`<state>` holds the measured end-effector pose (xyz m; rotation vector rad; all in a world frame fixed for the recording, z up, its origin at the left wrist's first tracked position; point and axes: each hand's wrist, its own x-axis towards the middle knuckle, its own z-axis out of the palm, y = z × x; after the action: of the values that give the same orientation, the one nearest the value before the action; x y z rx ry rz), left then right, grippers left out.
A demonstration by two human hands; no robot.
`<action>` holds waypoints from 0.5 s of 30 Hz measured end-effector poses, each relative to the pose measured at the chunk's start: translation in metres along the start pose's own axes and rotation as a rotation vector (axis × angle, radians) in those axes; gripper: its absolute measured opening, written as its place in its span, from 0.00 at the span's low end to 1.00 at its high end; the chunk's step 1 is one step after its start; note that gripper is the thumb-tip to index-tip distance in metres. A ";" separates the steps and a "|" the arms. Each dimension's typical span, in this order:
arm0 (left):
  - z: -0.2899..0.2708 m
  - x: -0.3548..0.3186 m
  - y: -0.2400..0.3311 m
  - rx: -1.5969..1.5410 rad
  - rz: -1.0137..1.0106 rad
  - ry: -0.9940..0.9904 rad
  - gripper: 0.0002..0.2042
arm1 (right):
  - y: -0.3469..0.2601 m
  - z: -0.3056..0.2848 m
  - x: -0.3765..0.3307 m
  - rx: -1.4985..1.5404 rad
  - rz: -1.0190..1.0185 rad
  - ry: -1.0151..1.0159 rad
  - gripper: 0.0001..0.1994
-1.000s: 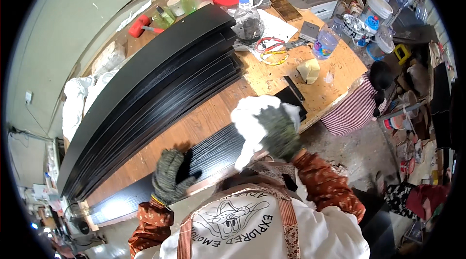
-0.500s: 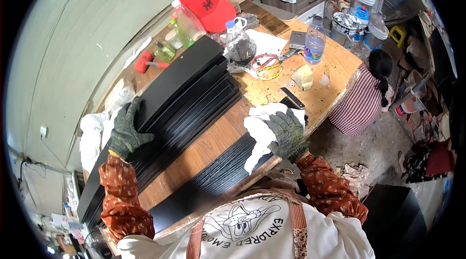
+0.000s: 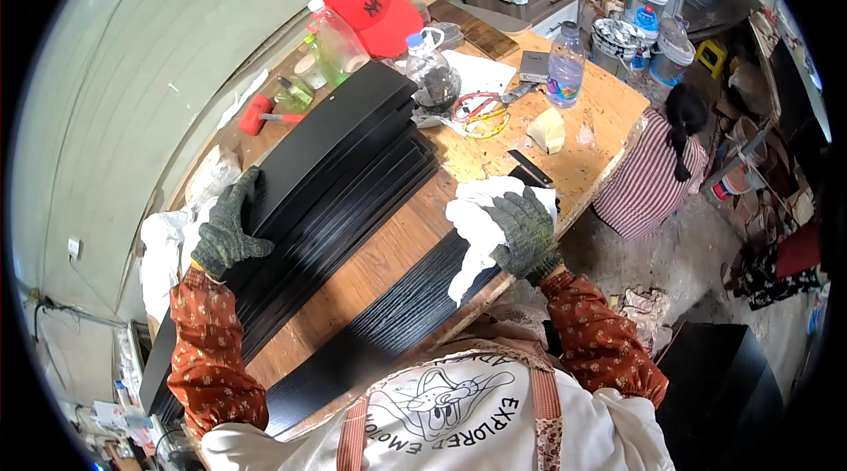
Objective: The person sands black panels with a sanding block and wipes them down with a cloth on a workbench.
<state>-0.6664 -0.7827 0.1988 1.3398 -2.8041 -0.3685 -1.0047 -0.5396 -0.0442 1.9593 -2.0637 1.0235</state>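
Note:
My left hand, in a dark grey knit glove, rests on the left part of a stack of black boards, thumb apart from the fingers. Gloved the same way, my right hand holds a bunched white cloth against the right end of a single black board. This board lies along the near edge of the wooden table and shows a ribbed grain. The cloth hides its far right end, and my right fingertips are partly sunk in the cloth's folds.
Behind the stack are a red cap, plastic bottles and a red-headed mallet. A yellowish block and a black flat tool lie beyond the cloth. A person in a striped top is low beside the table's right edge.
My right hand and the cloth have shifted slightly to the right along the board. My left hand stays on the stack. The whole view has tilted a little.

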 end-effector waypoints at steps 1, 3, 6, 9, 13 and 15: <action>0.000 0.000 -0.001 0.000 0.008 -0.009 0.56 | -0.001 0.000 0.000 0.013 0.007 0.008 0.33; 0.000 -0.003 -0.002 -0.007 -0.017 0.018 0.54 | 0.000 0.003 0.001 0.004 0.014 -0.001 0.33; 0.002 -0.005 -0.005 0.000 0.024 0.025 0.53 | -0.002 0.003 0.001 -0.002 0.020 0.008 0.33; 0.008 -0.005 -0.009 -0.002 0.079 0.055 0.51 | 0.000 0.002 -0.001 -0.027 0.040 0.016 0.33; 0.021 -0.006 -0.030 0.059 0.200 0.129 0.50 | -0.008 0.004 -0.008 -0.051 0.084 0.134 0.30; 0.021 -0.009 -0.031 0.051 0.200 0.125 0.49 | -0.012 0.003 -0.008 -0.021 0.090 0.160 0.27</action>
<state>-0.6391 -0.7898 0.1721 1.0372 -2.8250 -0.2021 -0.9915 -0.5335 -0.0457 1.7272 -2.0822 1.1309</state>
